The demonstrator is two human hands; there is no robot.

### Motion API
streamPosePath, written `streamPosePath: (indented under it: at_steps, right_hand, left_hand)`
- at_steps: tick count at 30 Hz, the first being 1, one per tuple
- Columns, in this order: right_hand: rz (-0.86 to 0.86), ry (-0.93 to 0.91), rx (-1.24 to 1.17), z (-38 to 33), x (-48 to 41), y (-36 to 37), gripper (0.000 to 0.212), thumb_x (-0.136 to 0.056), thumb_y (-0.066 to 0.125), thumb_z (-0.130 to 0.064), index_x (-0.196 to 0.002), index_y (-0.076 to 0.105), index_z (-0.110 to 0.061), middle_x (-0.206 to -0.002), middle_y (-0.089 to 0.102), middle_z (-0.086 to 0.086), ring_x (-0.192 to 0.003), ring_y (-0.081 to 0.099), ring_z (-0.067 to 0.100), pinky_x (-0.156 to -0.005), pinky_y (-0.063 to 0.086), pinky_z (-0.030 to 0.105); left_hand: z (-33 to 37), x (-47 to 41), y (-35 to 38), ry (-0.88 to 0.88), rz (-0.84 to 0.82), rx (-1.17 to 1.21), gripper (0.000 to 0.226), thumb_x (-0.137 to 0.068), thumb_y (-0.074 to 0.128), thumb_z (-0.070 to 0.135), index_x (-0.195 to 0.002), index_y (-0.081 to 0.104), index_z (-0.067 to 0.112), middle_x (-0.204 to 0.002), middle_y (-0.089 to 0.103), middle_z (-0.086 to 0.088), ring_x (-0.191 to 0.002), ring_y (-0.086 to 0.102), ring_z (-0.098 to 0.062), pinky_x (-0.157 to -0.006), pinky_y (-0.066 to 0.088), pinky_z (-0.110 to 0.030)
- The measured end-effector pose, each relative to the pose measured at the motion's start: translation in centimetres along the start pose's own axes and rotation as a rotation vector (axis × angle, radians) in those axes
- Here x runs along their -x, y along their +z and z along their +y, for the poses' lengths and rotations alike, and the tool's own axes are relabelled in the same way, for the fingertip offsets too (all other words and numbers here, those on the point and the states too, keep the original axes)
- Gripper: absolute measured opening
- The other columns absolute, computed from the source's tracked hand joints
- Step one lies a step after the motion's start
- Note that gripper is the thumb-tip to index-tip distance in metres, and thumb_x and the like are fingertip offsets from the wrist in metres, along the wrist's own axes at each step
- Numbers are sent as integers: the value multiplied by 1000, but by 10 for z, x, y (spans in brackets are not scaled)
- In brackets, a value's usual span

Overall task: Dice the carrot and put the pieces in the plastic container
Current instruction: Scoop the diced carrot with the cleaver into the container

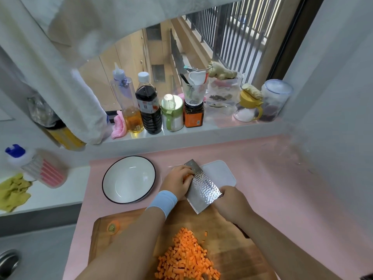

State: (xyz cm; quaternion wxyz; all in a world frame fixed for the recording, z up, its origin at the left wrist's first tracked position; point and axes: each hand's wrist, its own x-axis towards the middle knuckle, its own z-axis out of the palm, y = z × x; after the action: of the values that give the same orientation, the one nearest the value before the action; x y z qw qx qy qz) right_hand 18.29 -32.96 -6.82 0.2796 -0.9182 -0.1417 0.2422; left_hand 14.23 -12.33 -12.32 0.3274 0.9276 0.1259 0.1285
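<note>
Kitchen corner, pink tabletop [262,178] below a windowsill crowded with bottles [148,104] and jars.

- Far left on the tabletop: white bowl [129,179] with a dark rim, nothing in it.
- Wooden cutting board [232,249] nearest the camera. A carrot stub [113,227] lies at its left corner.
- Left hand [177,182], blue wristband: grip curled over a few orange pieces and pressing them against the flat of the cleaver [203,188].
- Carrot dice [186,257]: small, bright orange, roughly even cubes, heaped in one pile mid-board, with a few strays at its right edge.
- Cleaver blade hammered, shiny, tilted, raised over the board's far edge.
- Plastic container [220,172]: translucent white, rounded corners, just behind the blade. I cannot see any pieces inside.
- Right hand [232,203]: grip closed around the cleaver handle.
</note>
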Motion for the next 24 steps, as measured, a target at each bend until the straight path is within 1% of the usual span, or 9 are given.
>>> streamPosePath:
  at_steps: [5,8,10,11,13,15,17,20,24]
  right_hand:
    - [-7,6,-16,-4,1,-5,10,-75,55,-19,-68,48,-18,-62,52,0,-56,50,22,-50,35,27]
    - [-2,-1,-22,-6,0,-6,17,-74,53,-13,-65,40,-19,-60,44,-2,-54,44,21,-50,31,26]
    - [5,-2,-10,-7,0,-7,17,-74,53,-11,-65,40,-18,-59,44,-2,-55,43,20,-50,29,26]
    - [9,-5,1,-7,-1,-7,16,-74,53,-11,-65,41,-17,-61,45,-1,-57,43,19,-51,28,27]
    - [14,-9,35,-6,0,-7,14,-75,53,-12,-67,43,-18,-65,48,-1,-61,44,17,-52,28,27]
    - [33,-19,45,-5,2,-7,11,-76,54,-13,-69,46,-16,-67,50,0,-62,44,16,-52,28,27]
    - [58,-28,50,-2,4,-8,7,-77,56,-15,-73,52,-12,-69,55,2,-63,47,18,-53,31,29]
    - [83,-22,51,0,9,-12,6,-77,56,-17,-81,58,-13,-77,61,2,-71,55,21,-56,36,29]
    - [84,-25,105,3,24,-18,7,-79,53,-18,-85,55,-19,-83,61,-2,-77,56,21,-59,40,30]
  left_hand:
    - [-12,-3,-13,-70,28,-10,18,-94,60,14,-102,76,11,-111,70,-2,-105,61,-20,-99,46,-36]
    - [-8,4,-16,-59,29,-8,28,-94,55,29,-111,73,17,-118,68,2,-110,59,-19,-100,44,-33]
    - [-7,10,-12,-20,2,-52,34,-91,59,39,-118,71,21,-126,65,4,-117,54,-18,-105,42,-36]
    - [-7,11,-10,-3,3,-87,34,-91,62,37,-119,71,20,-126,65,3,-118,55,-19,-106,43,-38]
    - [-12,12,-5,9,51,-128,24,-92,64,20,-113,74,13,-120,69,-3,-113,60,-25,-100,49,-42]
    - [-14,14,-8,-34,89,-155,22,-92,62,10,-109,76,12,-117,70,-3,-109,62,-28,-97,50,-36]
    - [-16,17,-16,-70,79,-220,23,-90,62,9,-106,77,14,-117,71,0,-107,62,-27,-93,47,-30]
    - [-21,23,-24,-61,80,-291,17,-86,67,10,-97,79,14,-110,73,-2,-100,66,-30,-92,49,-32]
    - [-12,40,-31,-98,128,-198,21,-90,65,14,-107,77,15,-117,68,0,-108,60,-23,-100,47,-33]
